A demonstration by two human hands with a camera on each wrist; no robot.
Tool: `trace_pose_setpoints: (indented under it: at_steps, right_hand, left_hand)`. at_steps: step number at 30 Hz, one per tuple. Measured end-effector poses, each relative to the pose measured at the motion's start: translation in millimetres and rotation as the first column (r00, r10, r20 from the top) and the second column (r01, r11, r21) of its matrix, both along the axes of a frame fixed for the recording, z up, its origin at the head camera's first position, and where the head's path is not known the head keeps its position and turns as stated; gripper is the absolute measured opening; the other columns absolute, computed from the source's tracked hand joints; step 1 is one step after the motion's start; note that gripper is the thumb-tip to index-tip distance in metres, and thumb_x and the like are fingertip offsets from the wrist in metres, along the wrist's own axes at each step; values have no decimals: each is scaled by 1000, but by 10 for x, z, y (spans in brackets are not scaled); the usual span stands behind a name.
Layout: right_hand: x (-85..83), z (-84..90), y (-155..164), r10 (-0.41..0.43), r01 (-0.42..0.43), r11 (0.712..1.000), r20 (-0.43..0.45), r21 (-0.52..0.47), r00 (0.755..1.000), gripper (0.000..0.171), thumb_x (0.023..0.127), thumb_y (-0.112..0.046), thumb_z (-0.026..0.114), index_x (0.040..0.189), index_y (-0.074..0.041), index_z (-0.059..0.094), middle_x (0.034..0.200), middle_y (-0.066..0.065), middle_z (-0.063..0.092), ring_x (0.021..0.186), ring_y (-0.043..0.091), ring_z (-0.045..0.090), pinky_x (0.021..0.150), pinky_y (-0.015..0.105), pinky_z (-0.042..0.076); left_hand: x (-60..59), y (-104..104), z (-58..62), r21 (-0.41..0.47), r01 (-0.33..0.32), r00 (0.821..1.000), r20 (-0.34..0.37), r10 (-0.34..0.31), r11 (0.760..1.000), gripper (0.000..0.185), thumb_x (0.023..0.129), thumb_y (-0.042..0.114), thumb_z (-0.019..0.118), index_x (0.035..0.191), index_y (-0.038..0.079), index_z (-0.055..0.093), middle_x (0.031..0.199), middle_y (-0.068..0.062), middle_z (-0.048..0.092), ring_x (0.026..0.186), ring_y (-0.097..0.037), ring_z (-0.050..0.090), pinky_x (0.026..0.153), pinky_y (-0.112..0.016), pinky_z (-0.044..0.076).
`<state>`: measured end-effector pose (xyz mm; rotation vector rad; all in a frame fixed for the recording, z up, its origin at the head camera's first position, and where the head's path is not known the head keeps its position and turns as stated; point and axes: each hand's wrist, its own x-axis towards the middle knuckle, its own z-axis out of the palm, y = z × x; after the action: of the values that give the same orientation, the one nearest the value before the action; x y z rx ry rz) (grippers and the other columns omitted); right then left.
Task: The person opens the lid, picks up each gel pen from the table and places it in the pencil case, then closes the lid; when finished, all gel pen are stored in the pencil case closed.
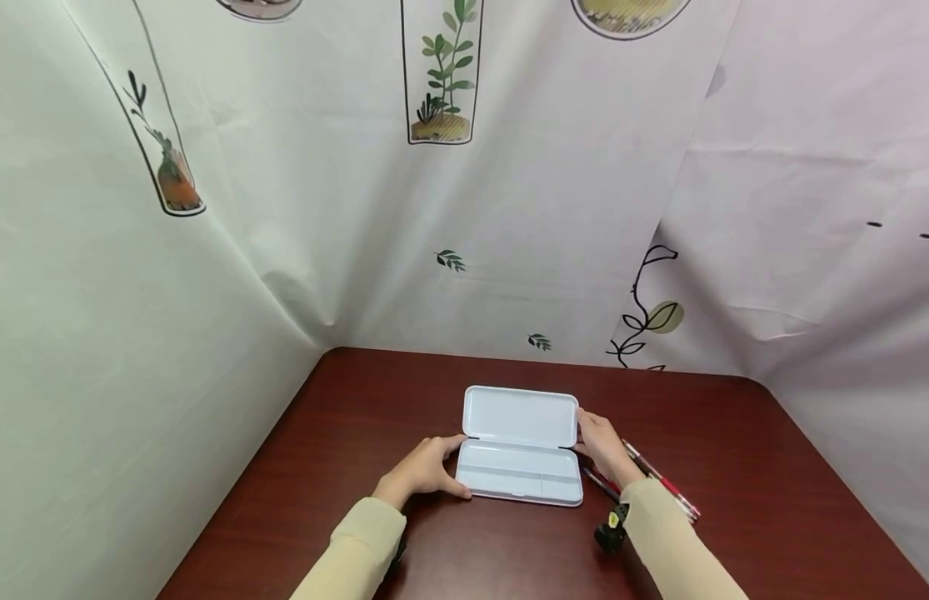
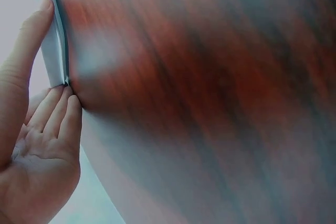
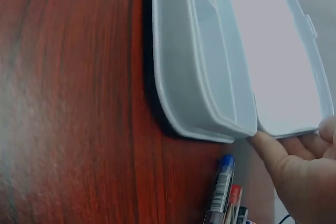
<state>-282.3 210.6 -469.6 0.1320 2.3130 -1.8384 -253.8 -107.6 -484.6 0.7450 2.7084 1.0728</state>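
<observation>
A pale plastic pencil case (image 1: 520, 471) lies open on the table, its lid (image 1: 520, 417) folded back on the far side. Dividers split its bare inside into compartments. My left hand (image 1: 427, 467) holds the case's left end, thumb at the near corner and fingers at the hinge side. In the left wrist view, the left thumb (image 2: 34, 35) lies along the case's side. At the opposite end, my right hand (image 1: 602, 446) grips the lid's right edge. The right wrist view shows its fingers (image 3: 310, 142) at the lid's rim, with another fingertip by the hinge corner.
Several pens (image 1: 659, 479) lie on the dark red wooden table (image 1: 404, 392), beside and partly under my right forearm. One pen has a blue cap (image 3: 227, 161). A printed cloth (image 1: 546, 208) hangs along the table's far edge and sides.
</observation>
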Motion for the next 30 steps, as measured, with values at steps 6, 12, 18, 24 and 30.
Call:
trace_pose_setpoints:
  at_steps: [6,12,18,24,30]
  right_hand:
    - [91,178,80,-79,91,990,-107,106,991,57,107,-28,32,145,15,31,143,36,42,131,46,45,108,51,41]
    - [302,448,332,-50,107,949,-194,296,980,48,105,-24,39,142,7,43,138,31,50,125,43,52,103,50,46]
    - [497,470,561,-7,112,871,-215,478,977,44,103,-27,48,137,1,53,134,29,55,117,41,57,92,52,50]
    - [607,362,724,-16,121,847,-204,518,979,42,101,-25,52,133,3,56,128,27,60,103,31,62,77,40,52]
    - [692,274,902,-54,134,788,-150,601,987,41,97,-20,54,129,6,57,126,31,58,83,26,59,66,36,47]
  left_hand:
    - [-7,-12,-27,4,0,1000,-12,0,1000,91,62,28,93,138,-2,52,131,-14,63,121,-20,59,102,-39,48]
    - [-13,-12,-14,3,-1,1000,-18,1,1000,89,62,28,93,137,-1,53,129,-12,64,119,-19,60,101,-39,48]
    - [-16,-22,-15,-5,-8,1000,-11,8,1000,89,62,29,93,137,0,54,128,-11,65,118,-19,60,100,-39,48]
    - [-27,-27,-16,-25,-20,1000,-11,19,1000,90,62,30,93,137,1,54,126,-10,65,115,-18,60,98,-37,49]
    - [-7,-8,2,-45,-22,1000,-8,22,999,88,63,31,93,137,3,54,128,-9,65,117,-19,60,98,-37,49]
